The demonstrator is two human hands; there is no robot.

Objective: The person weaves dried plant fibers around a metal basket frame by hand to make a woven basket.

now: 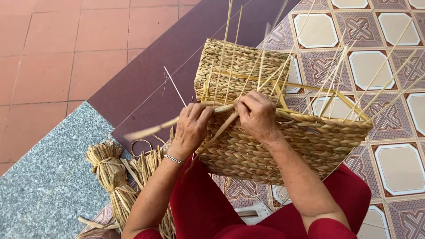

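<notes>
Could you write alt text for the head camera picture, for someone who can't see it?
Seen from above, a person's left hand and right hand grip a straw strand at the rim of a half-woven basket resting on red-clothed knees. Thin upright stakes rise from it; tied straw bundles lie on the tiled floor.

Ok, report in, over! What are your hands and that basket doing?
Left hand pinching a flat straw strand at the rim. Right hand pressing the weave beside it. Woven basket on the lap, stakes upright. Straw bundles on the floor, nothing blocking.
</notes>
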